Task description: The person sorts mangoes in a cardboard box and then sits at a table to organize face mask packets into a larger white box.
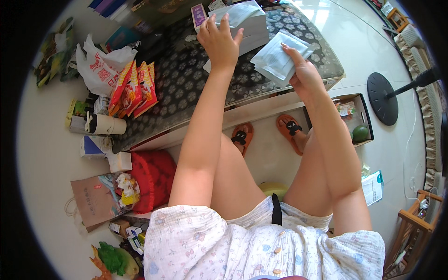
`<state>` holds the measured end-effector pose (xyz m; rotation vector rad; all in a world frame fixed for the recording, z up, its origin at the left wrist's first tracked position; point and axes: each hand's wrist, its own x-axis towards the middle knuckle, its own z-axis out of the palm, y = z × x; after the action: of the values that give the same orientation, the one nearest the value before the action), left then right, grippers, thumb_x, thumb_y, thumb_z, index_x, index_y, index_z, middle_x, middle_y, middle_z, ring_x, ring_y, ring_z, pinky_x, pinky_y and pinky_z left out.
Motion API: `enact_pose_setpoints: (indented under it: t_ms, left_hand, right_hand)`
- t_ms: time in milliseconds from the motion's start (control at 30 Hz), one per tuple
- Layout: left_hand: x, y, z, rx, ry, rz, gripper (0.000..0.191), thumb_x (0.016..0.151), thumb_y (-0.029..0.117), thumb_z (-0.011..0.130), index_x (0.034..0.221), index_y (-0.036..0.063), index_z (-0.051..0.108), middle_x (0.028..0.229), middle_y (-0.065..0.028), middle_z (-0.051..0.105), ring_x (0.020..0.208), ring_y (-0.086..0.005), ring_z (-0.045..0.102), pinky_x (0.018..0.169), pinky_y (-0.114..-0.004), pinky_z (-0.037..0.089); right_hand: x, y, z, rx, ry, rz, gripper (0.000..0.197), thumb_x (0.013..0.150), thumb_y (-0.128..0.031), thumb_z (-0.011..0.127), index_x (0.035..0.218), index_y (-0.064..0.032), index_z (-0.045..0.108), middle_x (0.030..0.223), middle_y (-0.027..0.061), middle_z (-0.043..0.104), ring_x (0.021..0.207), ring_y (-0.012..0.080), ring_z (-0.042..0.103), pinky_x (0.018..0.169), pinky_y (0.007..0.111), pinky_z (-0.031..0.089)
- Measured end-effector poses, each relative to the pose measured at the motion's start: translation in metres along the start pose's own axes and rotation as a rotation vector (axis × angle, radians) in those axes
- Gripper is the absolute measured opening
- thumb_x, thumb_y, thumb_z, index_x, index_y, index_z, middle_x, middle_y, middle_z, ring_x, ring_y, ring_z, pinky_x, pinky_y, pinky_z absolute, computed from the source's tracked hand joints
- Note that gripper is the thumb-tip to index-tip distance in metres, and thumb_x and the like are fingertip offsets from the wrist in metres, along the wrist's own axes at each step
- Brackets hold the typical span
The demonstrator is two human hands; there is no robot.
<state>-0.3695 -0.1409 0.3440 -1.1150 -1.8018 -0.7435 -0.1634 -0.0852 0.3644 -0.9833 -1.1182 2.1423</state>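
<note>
My right hand [306, 73] holds several flat, pale blue sealed packets [280, 56] in a loose stack, thumb on top, over the right end of the patterned tabletop [182, 75]. Spread above the near left side of a grey-white box [250, 35] is my left hand [220, 43], its fingertips at a similar pale packet [238, 14] lying on the box's top. Whether those fingertips touch or grip that packet I cannot tell. Behind the left hand stands a small purple and white box [198, 15].
Red and yellow snack packets [134, 91], a white plastic bag [101, 66] and a cream lidded cup [106, 124] sit on the table's left. A red cushion [157, 178] and brown paper bag [94, 199] lie nearer. On the floor at right are an open carton [367, 119] and a round black stand base [382, 98].
</note>
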Motion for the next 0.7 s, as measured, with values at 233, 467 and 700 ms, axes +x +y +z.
enact_pose_setpoints:
  t_ms: [233, 467, 700]
  left_hand:
    - [-0.001, -0.006, 0.015, 0.019, -0.067, 0.074, 0.029, 0.074, 0.020, 0.070, 0.102, 0.0153, 0.066, 0.110, -0.0007, 0.059, 0.105, -0.0218, 0.048, 0.092, -0.039, 0.032]
    - [0.012, -0.001, -0.005, 0.127, 0.010, -0.006, 0.018, 0.071, 0.013, 0.071, 0.087, 0.0211, 0.071, 0.101, -0.0016, 0.058, 0.094, -0.0235, 0.051, 0.083, -0.039, 0.037]
    - [0.008, -0.034, -0.013, -0.201, 0.009, -0.440, 0.013, 0.076, 0.014, 0.068, 0.088, 0.0162, 0.071, 0.079, -0.0060, 0.057, 0.075, -0.0268, 0.054, 0.069, -0.036, 0.044]
  right_hand:
    - [0.008, 0.003, -0.009, 0.000, -0.049, -0.018, 0.059, 0.075, -0.038, 0.071, 0.114, 0.0019, 0.051, 0.096, 0.0060, 0.061, 0.082, 0.0136, 0.060, 0.075, 0.025, 0.047]
    - [0.006, -0.002, -0.012, -0.031, -0.090, -0.006, 0.063, 0.074, -0.040, 0.072, 0.115, 0.0016, 0.050, 0.100, 0.0074, 0.060, 0.087, 0.0154, 0.059, 0.075, 0.027, 0.047]
    - [-0.011, -0.012, -0.006, 0.069, -0.163, 0.038, 0.060, 0.079, -0.037, 0.070, 0.119, 0.0020, 0.048, 0.107, 0.0091, 0.059, 0.099, 0.0206, 0.059, 0.078, 0.037, 0.049]
